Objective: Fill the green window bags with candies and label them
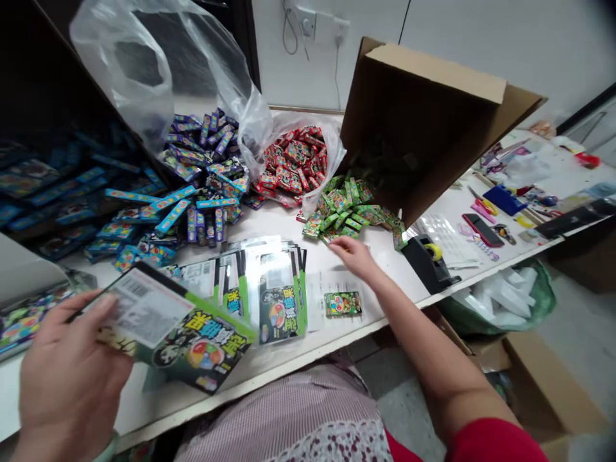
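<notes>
My left hand (72, 369) is closed on a black-and-green printed packet (192, 343) with a white barcode label, holding it tilted over the table's front edge. My right hand (355, 258) reaches to the near edge of a heap of small green boxes (344, 205). Its fingers are curled together; whether a box is between them I cannot make out. A single small green box (342, 304) lies flat on the table below that hand. Overlapping packets (282, 298) of the same black-and-green print lie between my two hands.
Blue boxes (139, 221), purple boxes (209, 138) and red boxes (293, 160) lie in heaps behind, some in clear plastic bags. An open cardboard carton (433, 83) lies tipped behind the green heap. A tape dispenser (428, 263) and a phone (482, 230) are at right.
</notes>
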A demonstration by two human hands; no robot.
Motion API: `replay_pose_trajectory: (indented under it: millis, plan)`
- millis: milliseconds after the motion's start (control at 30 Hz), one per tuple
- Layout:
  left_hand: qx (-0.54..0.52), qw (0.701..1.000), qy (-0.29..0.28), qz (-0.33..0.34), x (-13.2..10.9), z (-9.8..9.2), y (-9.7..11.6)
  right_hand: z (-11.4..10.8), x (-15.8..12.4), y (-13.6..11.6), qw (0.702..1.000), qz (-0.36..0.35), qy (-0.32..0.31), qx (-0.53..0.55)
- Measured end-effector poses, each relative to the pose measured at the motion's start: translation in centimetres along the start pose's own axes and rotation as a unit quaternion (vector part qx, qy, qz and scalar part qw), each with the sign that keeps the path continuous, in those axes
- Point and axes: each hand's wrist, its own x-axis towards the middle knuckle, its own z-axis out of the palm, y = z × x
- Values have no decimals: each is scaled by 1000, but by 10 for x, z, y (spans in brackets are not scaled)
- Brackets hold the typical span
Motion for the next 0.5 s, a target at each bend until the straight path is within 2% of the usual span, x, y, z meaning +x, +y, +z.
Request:
replay_pose_trajectory:
  millis: [67,167,333,400,500]
  plan:
    - [-42,998,20,-53,9,4,-8,-33,2,38,996,22,78,-48]
    - [-100,990,19,-98,10,21,-21,-58,6,78,988,36,123,-87]
    - [-158,982,-22,-100,-5,46,-31,-52,7,104,989,42,123,-66]
    - [-133,982,-47,-126,-12,45,-30,-47,4,109,990,50,123,-38]
    - [-36,986,-67,-148,-19,32,-32,-47,-2,116,990,59,127,-1]
